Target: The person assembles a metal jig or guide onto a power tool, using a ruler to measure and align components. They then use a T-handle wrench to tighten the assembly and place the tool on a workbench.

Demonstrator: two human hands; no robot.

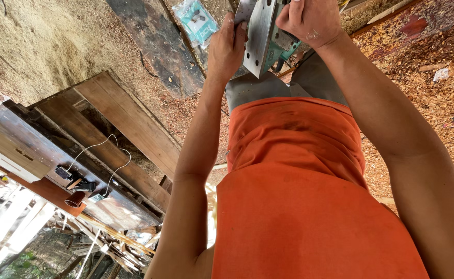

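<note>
At far left a white cord [100, 155] lies looped over dark planks [118, 134], with a black plug [64, 172] at its end. Further right, a teal packet [197, 20] rests on a dark board amid sawdust [41, 46]. The left hand [227, 49] grips the edge of the planer [263, 33], fingers curled around its metal sole plate. The planer is held at the top centre, above the orange shirt [299, 196], sole tilted toward the camera. The right hand [309, 20] clasps its teal body from the other side, fingers closed. Wood shavings [434, 93] cover the ground at right.
</note>
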